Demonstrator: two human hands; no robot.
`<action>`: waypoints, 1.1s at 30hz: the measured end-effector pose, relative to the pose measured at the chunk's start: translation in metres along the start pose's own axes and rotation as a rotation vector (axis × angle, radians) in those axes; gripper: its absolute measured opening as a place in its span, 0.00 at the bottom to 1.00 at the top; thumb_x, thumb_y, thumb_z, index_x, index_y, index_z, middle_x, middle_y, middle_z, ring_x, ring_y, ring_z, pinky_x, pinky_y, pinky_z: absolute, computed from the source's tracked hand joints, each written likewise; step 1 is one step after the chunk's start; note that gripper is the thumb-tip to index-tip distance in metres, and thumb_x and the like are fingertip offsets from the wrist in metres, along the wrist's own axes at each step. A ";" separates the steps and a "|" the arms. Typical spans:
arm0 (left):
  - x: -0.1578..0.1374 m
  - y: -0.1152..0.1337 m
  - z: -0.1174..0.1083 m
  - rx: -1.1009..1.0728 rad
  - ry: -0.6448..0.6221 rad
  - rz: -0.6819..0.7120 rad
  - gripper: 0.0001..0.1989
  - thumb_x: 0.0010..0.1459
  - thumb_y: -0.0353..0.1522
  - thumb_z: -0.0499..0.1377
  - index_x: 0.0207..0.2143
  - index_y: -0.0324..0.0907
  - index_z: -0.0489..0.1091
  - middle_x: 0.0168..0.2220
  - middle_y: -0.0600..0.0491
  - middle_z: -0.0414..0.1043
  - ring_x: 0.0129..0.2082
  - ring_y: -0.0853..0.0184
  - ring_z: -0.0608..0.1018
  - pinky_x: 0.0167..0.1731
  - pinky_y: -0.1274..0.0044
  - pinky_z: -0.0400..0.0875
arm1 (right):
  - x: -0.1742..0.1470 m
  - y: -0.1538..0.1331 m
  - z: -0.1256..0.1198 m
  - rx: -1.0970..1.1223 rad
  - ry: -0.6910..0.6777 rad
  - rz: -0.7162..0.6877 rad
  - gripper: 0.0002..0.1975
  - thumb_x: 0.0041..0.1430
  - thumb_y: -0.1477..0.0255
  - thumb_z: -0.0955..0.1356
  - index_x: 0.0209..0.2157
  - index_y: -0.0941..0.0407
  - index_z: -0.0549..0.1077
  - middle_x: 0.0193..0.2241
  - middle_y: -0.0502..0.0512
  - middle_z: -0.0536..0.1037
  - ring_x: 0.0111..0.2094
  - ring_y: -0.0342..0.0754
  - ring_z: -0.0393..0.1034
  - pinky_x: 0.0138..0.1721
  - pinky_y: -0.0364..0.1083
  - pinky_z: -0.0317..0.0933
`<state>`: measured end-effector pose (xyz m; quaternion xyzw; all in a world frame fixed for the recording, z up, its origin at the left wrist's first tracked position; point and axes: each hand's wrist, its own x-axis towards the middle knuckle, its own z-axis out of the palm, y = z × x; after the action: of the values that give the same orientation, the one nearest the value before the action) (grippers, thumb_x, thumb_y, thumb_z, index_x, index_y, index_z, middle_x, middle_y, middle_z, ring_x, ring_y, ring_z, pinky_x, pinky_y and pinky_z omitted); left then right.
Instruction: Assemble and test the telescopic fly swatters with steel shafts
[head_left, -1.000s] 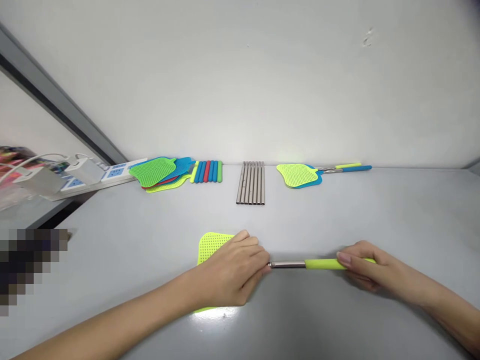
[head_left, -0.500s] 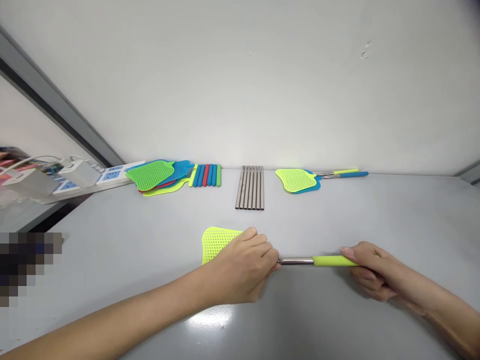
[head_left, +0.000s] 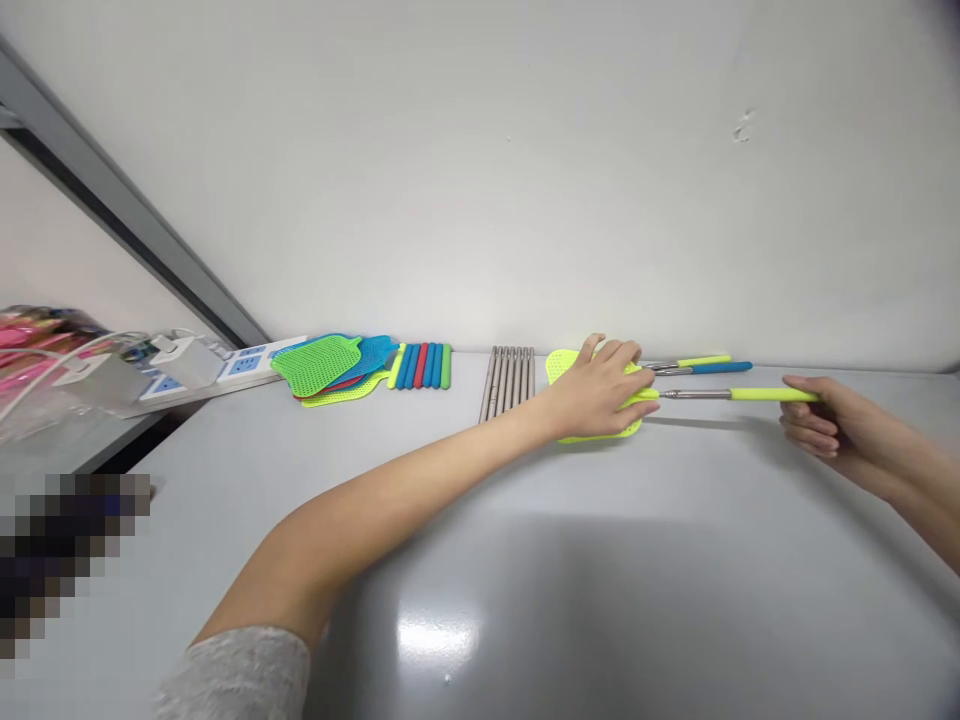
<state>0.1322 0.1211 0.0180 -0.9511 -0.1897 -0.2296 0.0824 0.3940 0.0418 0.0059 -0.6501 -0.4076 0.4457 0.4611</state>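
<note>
A yellow-green fly swatter [head_left: 765, 395] lies crosswise between my two hands, just above the back of the table. My left hand [head_left: 600, 390] grips its perforated head near the neck, covering most of it. At the other end, my right hand [head_left: 832, 420] pinches the tip of the foam-like handle between thumb and fingers. A short stretch of steel shaft shows between neck and handle. Right behind lie two more swatters, one with a blue handle [head_left: 720, 367] and one with a yellow-green handle [head_left: 705, 360]; their heads are largely hidden by my left hand.
Left of my hand lies a row of steel rods [head_left: 508, 380], partly covered by my forearm. Farther left are several coloured grips [head_left: 424, 367] and a pile of swatter heads [head_left: 319, 367]. A power strip [head_left: 244, 368] with plugged-in chargers borders the table's left side.
Both hands have carried the swatter away from me and to the right, beside the two swatters at the back. My left hand has shifted from the neck onto the head. The view has tilted slightly.
</note>
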 end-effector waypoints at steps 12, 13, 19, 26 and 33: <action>-0.020 -0.022 -0.003 -0.148 -0.036 -0.274 0.40 0.41 0.53 0.52 0.53 0.43 0.49 0.50 0.41 0.50 0.51 0.54 0.53 0.47 0.60 0.45 | 0.042 0.000 0.001 0.306 -0.075 0.042 0.18 0.52 0.65 0.62 0.14 0.56 0.54 0.10 0.43 0.48 0.11 0.36 0.43 0.10 0.38 0.43; -0.021 -0.023 -0.001 -0.155 -0.032 -0.276 0.38 0.42 0.51 0.52 0.52 0.42 0.49 0.49 0.41 0.51 0.51 0.55 0.54 0.47 0.62 0.47 | 0.044 0.000 0.001 0.307 -0.083 0.057 0.18 0.52 0.65 0.62 0.15 0.56 0.54 0.10 0.43 0.48 0.11 0.35 0.43 0.10 0.38 0.44; -0.010 -0.027 0.017 -0.154 -0.014 -0.348 0.36 0.42 0.51 0.53 0.50 0.41 0.53 0.48 0.42 0.53 0.50 0.56 0.55 0.46 0.64 0.52 | 0.064 -0.004 0.003 0.345 -0.090 0.199 0.15 0.51 0.65 0.64 0.17 0.58 0.59 0.12 0.43 0.53 0.11 0.34 0.47 0.09 0.36 0.46; -0.007 -0.027 0.038 -0.213 -0.184 -0.446 0.38 0.44 0.53 0.48 0.52 0.39 0.53 0.55 0.39 0.43 0.55 0.52 0.47 0.50 0.63 0.46 | 0.081 0.005 0.001 0.451 0.051 0.204 0.11 0.57 0.75 0.57 0.24 0.60 0.65 0.12 0.45 0.56 0.11 0.34 0.50 0.10 0.34 0.50; -0.019 -0.015 0.026 -0.274 -0.286 -0.459 0.37 0.48 0.54 0.42 0.55 0.42 0.47 0.58 0.42 0.40 0.57 0.54 0.43 0.50 0.61 0.41 | 0.080 0.020 -0.004 0.362 0.136 0.250 0.10 0.54 0.80 0.59 0.24 0.62 0.69 0.22 0.56 0.69 0.18 0.38 0.65 0.18 0.34 0.65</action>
<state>0.1210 0.1347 -0.0130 -0.9082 -0.3768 -0.1294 -0.1285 0.4215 0.1115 -0.0291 -0.6308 -0.2053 0.5201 0.5380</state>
